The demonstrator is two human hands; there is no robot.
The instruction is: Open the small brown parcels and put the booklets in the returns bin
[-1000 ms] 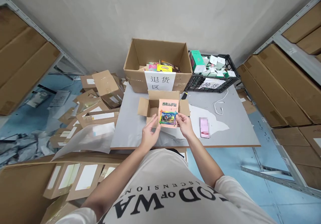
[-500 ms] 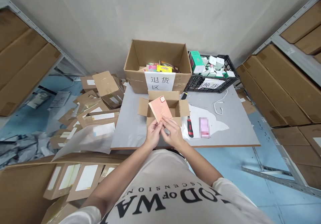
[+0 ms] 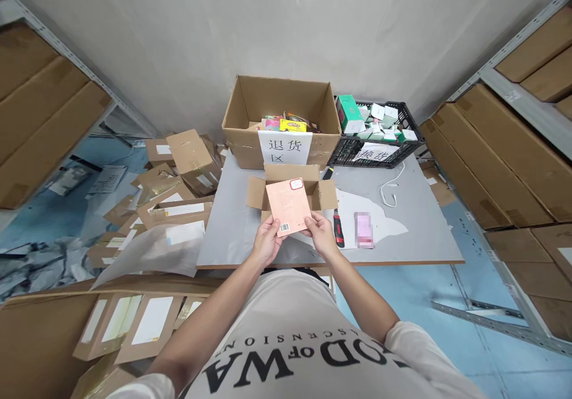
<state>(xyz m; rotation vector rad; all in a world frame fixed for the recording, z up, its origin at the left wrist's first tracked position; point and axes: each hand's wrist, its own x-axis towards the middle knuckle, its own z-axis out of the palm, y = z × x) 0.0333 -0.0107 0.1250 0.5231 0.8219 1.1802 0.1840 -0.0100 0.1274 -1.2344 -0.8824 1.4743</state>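
Booklet (image 3: pixel 288 206), salmon back cover up with a barcode near its lower edge, is pinched at its bottom corners by the left hand (image 3: pixel 267 242) and right hand (image 3: pixel 322 236), just above the small open carton (image 3: pixel 328 193) beyond the fingers.

A big carton (image 3: pixel 250 113) and a black crate (image 3: pixel 357 152) stand on the grey table (image 3: pixel 232 226), near a screwdriver (image 3: pixel 338 229).

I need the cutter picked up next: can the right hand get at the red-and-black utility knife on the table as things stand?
Probably yes. The utility knife lies in the open on the grey table, just beside the right hand, nothing over it. But that hand, with the left hand, holds the pink booklet and must let go first.
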